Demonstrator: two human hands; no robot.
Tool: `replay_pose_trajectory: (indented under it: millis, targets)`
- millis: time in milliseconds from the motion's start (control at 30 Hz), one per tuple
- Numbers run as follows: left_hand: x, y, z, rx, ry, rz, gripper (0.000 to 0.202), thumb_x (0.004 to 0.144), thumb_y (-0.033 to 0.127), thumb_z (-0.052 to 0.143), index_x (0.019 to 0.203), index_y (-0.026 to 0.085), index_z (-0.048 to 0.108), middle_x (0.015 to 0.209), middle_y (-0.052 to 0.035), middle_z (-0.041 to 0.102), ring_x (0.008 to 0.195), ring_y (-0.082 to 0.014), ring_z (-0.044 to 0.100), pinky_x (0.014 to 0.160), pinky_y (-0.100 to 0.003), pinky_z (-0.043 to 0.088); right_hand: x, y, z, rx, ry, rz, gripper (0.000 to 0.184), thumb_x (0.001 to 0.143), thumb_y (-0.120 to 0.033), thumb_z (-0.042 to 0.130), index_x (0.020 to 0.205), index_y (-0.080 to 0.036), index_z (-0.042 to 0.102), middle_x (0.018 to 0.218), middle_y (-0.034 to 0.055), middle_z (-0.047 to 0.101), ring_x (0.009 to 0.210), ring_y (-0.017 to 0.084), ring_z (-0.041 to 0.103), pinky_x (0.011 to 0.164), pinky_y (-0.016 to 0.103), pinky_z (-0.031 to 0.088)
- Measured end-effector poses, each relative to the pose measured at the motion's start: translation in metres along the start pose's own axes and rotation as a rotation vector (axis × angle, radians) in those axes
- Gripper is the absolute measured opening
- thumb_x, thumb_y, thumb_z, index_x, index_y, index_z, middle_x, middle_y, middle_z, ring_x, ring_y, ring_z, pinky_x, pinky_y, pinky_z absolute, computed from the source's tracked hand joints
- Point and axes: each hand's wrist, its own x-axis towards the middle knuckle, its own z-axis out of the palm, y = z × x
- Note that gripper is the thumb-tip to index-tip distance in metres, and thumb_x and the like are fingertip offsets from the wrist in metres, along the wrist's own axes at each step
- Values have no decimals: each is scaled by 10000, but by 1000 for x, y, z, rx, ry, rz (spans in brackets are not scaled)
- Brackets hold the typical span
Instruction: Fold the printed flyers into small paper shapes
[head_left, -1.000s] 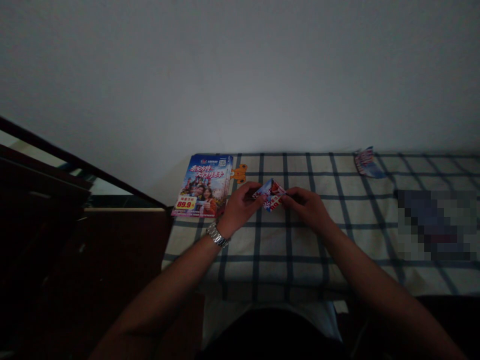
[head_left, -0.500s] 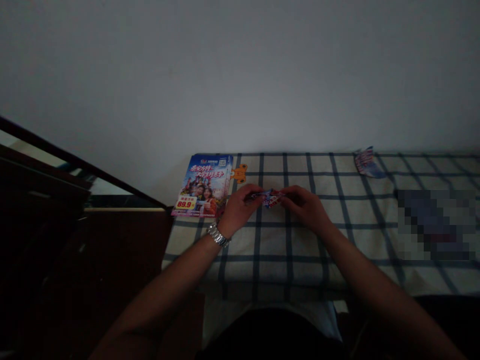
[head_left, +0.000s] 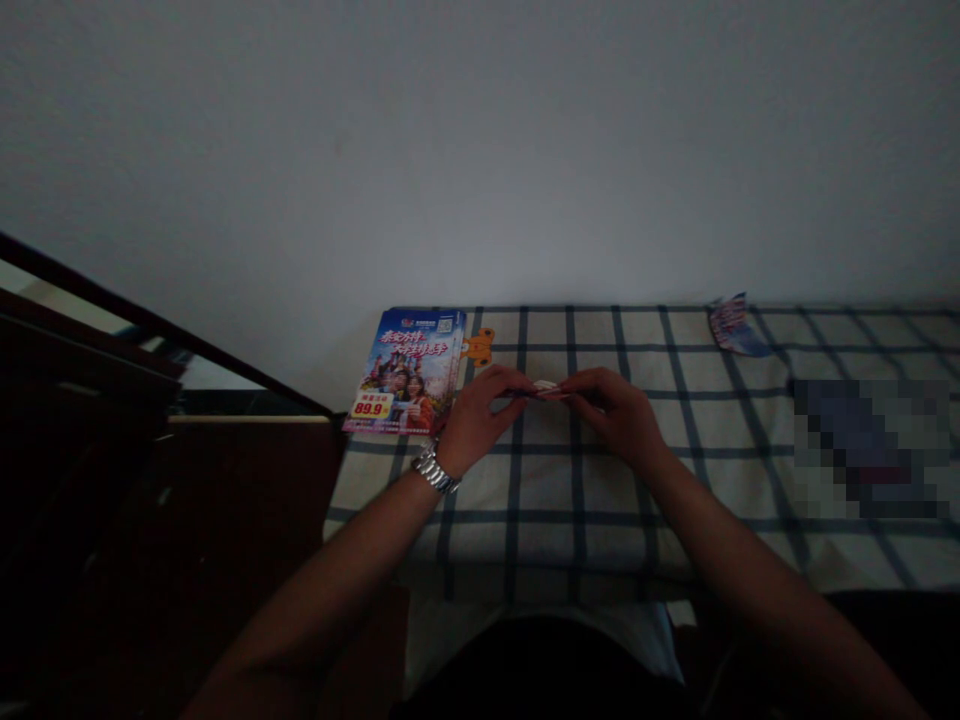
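Paper (head_left: 549,389), pinched at opposite sides by the left hand (head_left: 484,412) and right hand (head_left: 615,412), probably needs light, even pressure to avoid crumpling.

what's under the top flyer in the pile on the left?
More sheets: their edges show along the right side of the flyer pile. Checked cloth shows beside it. The lower sheets' faces and whatever lies directly beneath the pile are covered.
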Motion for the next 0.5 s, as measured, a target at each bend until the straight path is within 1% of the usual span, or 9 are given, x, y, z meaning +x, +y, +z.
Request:
replay_pose_trajectory:
  millis: [133, 233, 333, 500]
  targets:
    - [1, -1, -3, 145, -22, 71, 250, 925, 112, 610, 1118, 246, 697, 1155, -52, 658, 1130, -200, 624, 1032, -390, 506, 1, -1, -1, -4, -38, -55, 152, 937, -243, 614, 1040, -275, 721, 1089, 66, 704, 1037, 234, 677, 886, 384, 590]
    - [1, -7, -6, 261, -72, 136, 285, 925, 108, 609, 1157, 255, 688, 1202, -58, 638, 1169, -210, 601, 1044, -393, 492, 2, 0, -1, -19, -91, -83, 196, 936, -203, 609, 1088, -270, 715, 1126, 71, 693, 1060, 228, 674, 937, 388, 581]
    - [1, -14, -10, 364, -148, 192, 307, 928, 120, 619, 1190, 272, 674, 1218, -56, 633, 1164, -218, 592, 1019, -401, 493, 2, 1, -1, -79, -132, -129, 203, 930, -205, 633, 1108, -264, 710, 1135, 77, 691, 1058, 234, 677, 957, 409, 573]
    - [2, -17, -13, 474, -245, 260, 299, 933, 173, 657, 1219, 262, 656, 1211, -46, 643, 1135, -221, 589, 1000, -404, 490, 1, 8, 1, -207, -177, -218, 162, 943, -245, 659, 1100, -252, 701, 1120, 82, 689, 1027, 228, 682, 908, 396, 577]
